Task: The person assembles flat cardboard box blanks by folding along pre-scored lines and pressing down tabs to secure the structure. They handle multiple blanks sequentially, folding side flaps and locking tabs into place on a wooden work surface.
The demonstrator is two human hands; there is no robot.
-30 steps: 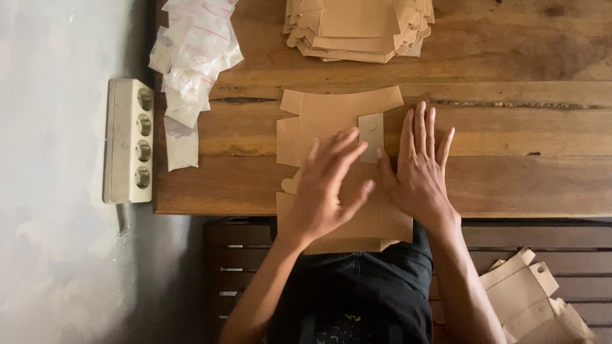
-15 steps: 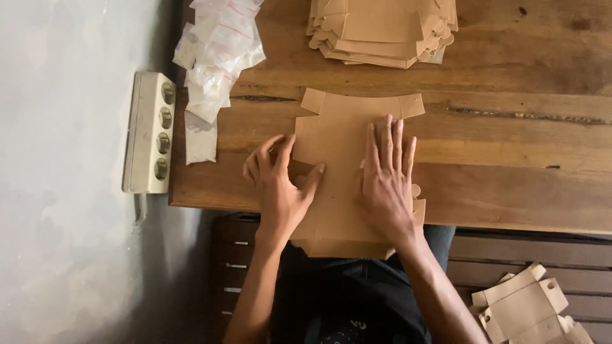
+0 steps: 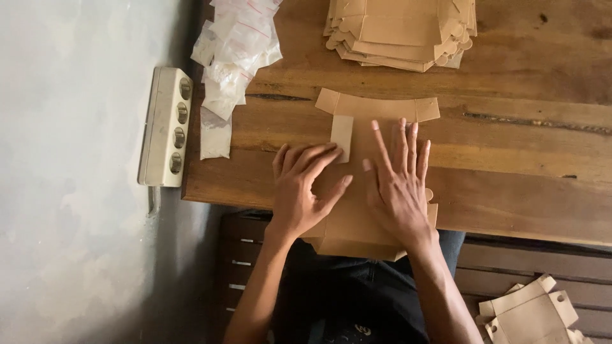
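Note:
A flat brown cardboard box blank (image 3: pixel 373 111) lies on the wooden table (image 3: pixel 510 146) in front of me, hanging over the near edge. My left hand (image 3: pixel 306 188) presses a folded side panel down onto it, fingertips by a pale strip (image 3: pixel 342 137) on the flap. My right hand (image 3: pixel 398 181) lies flat with fingers spread on the blank's right half. Neither hand grips anything.
A stack of the same brown blanks (image 3: pixel 401 28) sits at the table's far edge. Small clear plastic bags (image 3: pixel 233 51) are piled at the left corner. A white power strip (image 3: pixel 166 127) sits left of the table. More folded cardboard (image 3: pixel 529 312) lies on a bench at lower right.
The left side panel has been folded over onto the blank, showing the pale strip. My left hand moved inward onto it. The view shifted left.

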